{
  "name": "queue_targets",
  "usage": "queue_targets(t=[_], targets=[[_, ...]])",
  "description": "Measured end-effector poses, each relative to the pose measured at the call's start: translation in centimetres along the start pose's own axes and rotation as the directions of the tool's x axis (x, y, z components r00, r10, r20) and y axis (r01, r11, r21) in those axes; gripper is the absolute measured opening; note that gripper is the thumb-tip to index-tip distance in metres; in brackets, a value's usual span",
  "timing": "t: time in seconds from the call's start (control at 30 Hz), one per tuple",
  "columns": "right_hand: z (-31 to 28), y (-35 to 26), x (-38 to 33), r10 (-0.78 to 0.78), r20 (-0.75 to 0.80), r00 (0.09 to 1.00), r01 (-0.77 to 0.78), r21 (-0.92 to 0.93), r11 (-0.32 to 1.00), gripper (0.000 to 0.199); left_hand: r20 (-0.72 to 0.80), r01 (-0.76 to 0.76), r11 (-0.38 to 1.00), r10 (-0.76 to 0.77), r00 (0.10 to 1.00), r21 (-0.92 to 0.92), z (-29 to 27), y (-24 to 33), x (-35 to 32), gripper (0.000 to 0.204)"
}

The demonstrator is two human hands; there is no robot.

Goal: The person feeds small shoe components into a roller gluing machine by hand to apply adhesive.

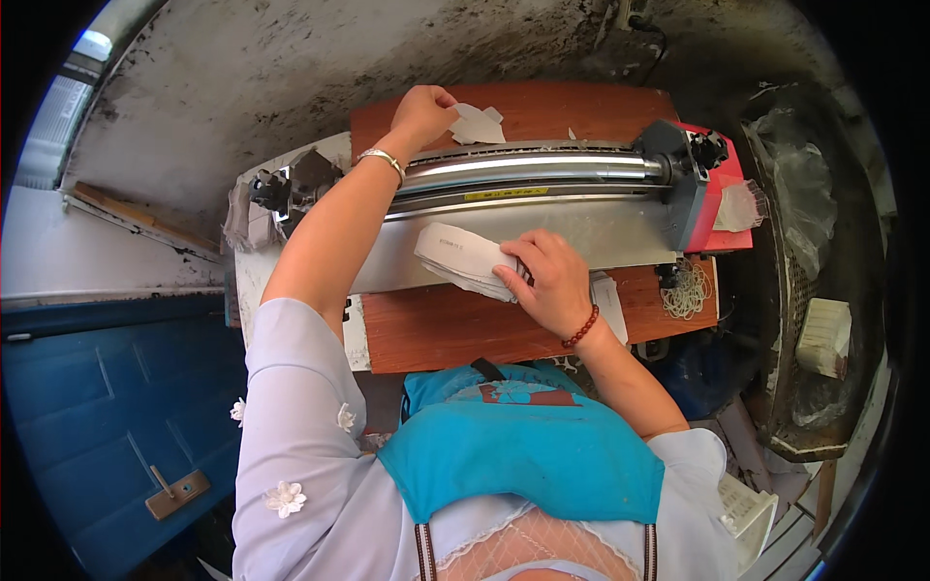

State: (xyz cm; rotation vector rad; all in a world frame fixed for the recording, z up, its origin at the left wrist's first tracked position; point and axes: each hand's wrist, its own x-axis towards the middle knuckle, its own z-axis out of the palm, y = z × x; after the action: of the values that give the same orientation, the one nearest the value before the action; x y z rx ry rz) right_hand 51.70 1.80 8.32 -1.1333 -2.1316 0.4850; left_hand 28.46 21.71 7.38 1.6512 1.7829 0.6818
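Observation:
My right hand (554, 283) grips a stack of flat white cut pieces (455, 254) with rounded ends, thumb on top. The top piece bears small dark print; whether it is paper or cloth I cannot tell. The stack is held in front of the metal roller machine (542, 171), above its sloping metal plate. My left arm reaches over the machine's left part. Behind the roller, my left hand (423, 116) has its fingers pinched together at the edge of loose white pieces (477, 124) that lie on the reddish-brown board (581, 102).
Black knobs (271, 190) stand at both machine ends, with a red cover (733, 194) on the right. Tangled pale string (686, 292) hangs near the board's right corner. Farther right, a dark trough (790, 373) holds clear plastic and a pale bundle (824, 337). A blue door (107, 407) is at left.

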Motion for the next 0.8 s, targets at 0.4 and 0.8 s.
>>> queue_targets(t=[0.4, 0.8], targets=[[1.2, 0.4, 0.3, -0.066, -0.046, 0.997, 0.062, -0.081, 0.995, 0.024, -0.039, -0.002, 0.991, 0.008, 0.999, 0.137, -0.7, -0.4, -0.2, 0.014], [0.2, -0.6, 1.1, 0.037, 0.06, 0.998, -0.036, -0.013, 0.999, 0.029, -0.146, -0.188, 0.943, 0.234, 0.961, 0.275, 1.6, 0.8, 6.0, 0.018]])
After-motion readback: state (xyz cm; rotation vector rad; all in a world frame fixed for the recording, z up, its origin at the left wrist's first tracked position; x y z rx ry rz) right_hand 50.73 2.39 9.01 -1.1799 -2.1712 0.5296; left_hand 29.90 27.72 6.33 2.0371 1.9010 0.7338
